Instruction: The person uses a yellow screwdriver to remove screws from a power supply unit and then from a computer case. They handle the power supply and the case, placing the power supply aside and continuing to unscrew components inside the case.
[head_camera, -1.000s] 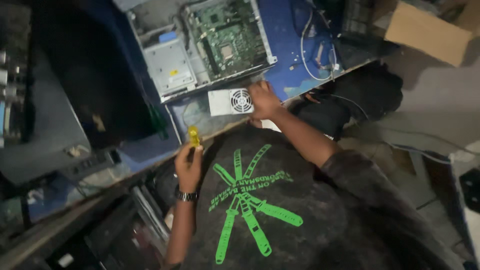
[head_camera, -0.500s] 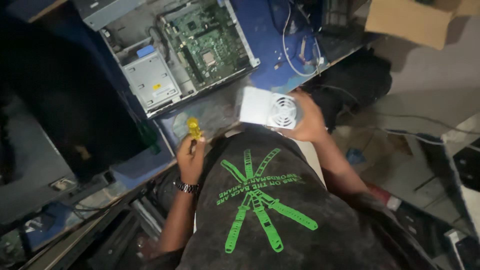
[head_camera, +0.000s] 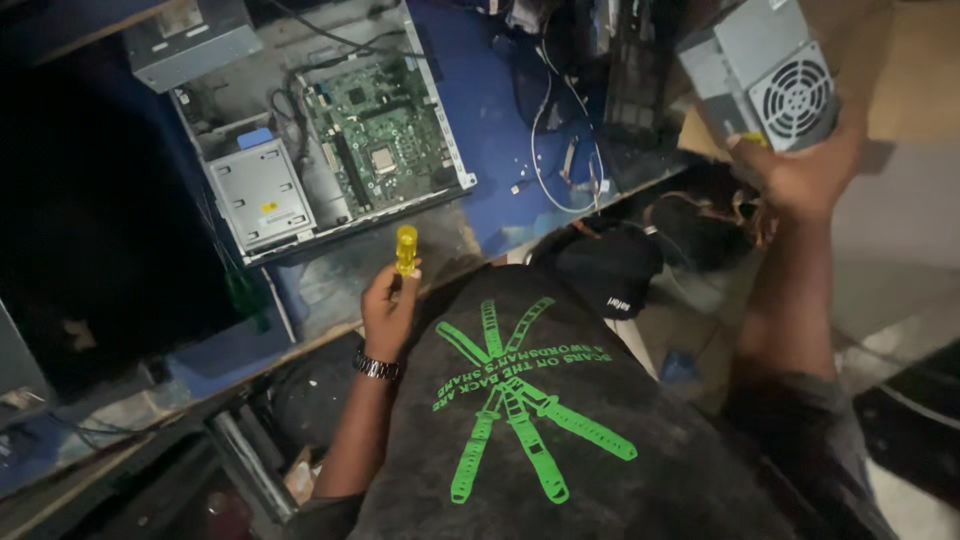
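Here the right hand (head_camera: 800, 175) has its fingers wrapped round a grey power supply unit (head_camera: 765, 70), lifted clear beyond the desk's (head_camera: 500, 110) right edge. The left hand (head_camera: 390, 305) is fisted on a yellow-handled screwdriver (head_camera: 406, 248) at the front edge, near the open computer case (head_camera: 320, 130).

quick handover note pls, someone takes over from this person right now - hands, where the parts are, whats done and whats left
Left hand: gripped around a yellow-handled screwdriver, held upright over the bench edge.
Right hand: holding the grey power supply unit with its round fan grille, lifted off to the right, clear of the bench.
Open computer case lies flat on the blue bench, green motherboard and silver drive inside. Loose cables lie beside it.
Done: power supply is out of the case.
Left: it has not been set down; board and drive remain in the case.
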